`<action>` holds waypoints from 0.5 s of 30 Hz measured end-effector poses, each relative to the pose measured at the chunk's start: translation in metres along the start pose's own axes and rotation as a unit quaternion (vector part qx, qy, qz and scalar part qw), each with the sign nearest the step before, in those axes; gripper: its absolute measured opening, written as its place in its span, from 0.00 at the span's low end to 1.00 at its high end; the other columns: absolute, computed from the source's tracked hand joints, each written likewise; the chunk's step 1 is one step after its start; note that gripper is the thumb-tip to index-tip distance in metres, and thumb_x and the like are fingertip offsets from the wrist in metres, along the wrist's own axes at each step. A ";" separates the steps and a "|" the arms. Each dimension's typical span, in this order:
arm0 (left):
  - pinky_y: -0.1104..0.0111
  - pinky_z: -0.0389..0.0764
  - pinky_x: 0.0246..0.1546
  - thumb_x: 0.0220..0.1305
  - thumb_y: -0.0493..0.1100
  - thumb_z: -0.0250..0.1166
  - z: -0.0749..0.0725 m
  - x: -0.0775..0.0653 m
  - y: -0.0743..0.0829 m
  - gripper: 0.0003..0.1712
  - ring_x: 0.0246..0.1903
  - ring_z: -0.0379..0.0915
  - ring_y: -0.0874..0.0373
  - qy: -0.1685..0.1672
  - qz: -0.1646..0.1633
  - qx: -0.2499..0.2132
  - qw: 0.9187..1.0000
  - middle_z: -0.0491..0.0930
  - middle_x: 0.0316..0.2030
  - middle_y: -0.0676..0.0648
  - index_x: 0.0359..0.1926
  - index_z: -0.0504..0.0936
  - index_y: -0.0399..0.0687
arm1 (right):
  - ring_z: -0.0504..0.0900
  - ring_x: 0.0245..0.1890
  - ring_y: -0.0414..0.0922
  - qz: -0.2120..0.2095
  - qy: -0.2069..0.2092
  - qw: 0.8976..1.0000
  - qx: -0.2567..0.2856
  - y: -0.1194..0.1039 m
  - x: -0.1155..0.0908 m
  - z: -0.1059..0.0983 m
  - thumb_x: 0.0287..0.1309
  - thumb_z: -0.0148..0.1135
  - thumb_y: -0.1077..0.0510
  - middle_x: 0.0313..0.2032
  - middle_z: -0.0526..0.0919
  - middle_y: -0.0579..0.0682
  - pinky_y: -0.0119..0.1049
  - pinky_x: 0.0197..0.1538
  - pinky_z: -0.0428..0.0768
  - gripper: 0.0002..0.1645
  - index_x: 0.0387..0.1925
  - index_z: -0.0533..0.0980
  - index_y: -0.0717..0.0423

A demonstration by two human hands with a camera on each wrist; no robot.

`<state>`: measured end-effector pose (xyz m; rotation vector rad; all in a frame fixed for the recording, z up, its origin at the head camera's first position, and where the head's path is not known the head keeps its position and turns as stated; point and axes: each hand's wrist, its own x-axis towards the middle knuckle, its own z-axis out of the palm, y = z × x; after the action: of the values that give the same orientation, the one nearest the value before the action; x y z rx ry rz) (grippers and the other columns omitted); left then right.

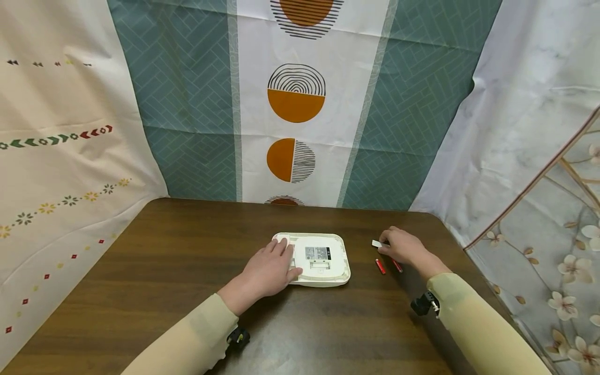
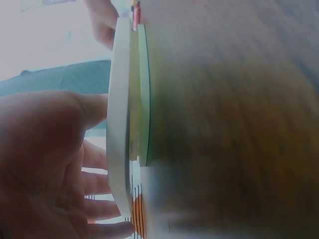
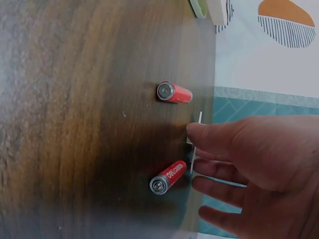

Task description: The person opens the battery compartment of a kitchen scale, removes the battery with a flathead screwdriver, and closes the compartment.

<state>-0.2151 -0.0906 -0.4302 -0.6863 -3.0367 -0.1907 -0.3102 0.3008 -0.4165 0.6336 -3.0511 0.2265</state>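
A white device (image 1: 335, 268) with rounded corners lies underside up on the table, showing a printed label (image 1: 317, 253) and a small rectangular recess (image 1: 320, 265). On its left side rests my left hand (image 1: 269, 268), fingers spread; the left wrist view shows the device edge-on (image 2: 118, 114) beside these fingers. To the right of the device, my right hand (image 1: 403, 246) pinches a small flat white piece (image 1: 378, 244), likely a battery cover, between thumb and fingers. Near that hand lie two red batteries, one (image 3: 174, 93) above and the other (image 3: 169, 178) below in the right wrist view.
The brown wooden table (image 1: 187, 250) is bordered by a patterned curtain (image 1: 295, 156) at the back. Cream cloth (image 1: 70, 172) hangs on the left, and floral cloth (image 1: 553, 260) on the right.
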 end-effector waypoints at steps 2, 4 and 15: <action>0.46 0.70 0.77 0.84 0.65 0.59 0.001 0.000 0.000 0.44 0.81 0.60 0.34 0.000 -0.001 0.000 1.000 0.64 0.81 0.32 0.81 0.70 0.34 | 0.82 0.39 0.53 0.006 0.000 1.000 -0.002 -0.005 -0.001 -0.001 0.67 0.78 0.54 0.42 0.83 0.55 0.56 0.46 0.84 0.12 0.42 0.85 0.58; 0.46 0.70 0.77 0.84 0.65 0.59 0.001 0.001 0.000 0.44 0.81 0.60 0.34 -0.001 -0.001 0.000 1.000 0.65 0.81 0.32 0.81 0.70 0.34 | 0.81 0.38 0.52 0.018 -0.003 1.000 -0.001 -0.008 -0.002 -0.002 0.68 0.77 0.55 0.41 0.84 0.54 0.55 0.45 0.83 0.11 0.43 0.84 0.59; 0.46 0.69 0.77 0.84 0.65 0.59 0.002 0.002 0.000 0.44 0.82 0.58 0.35 -0.007 -0.006 0.000 1.000 0.63 0.82 0.33 0.82 0.69 0.35 | 0.83 0.36 0.49 0.045 0.059 0.997 0.029 -0.019 0.001 -0.004 0.69 0.77 0.54 0.38 0.87 0.51 0.55 0.42 0.83 0.13 0.48 0.85 0.58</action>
<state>-0.2169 -0.0896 -0.4321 -0.6721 -3.0558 -0.1860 -0.3036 0.2834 -0.4101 0.4659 -2.9713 0.3430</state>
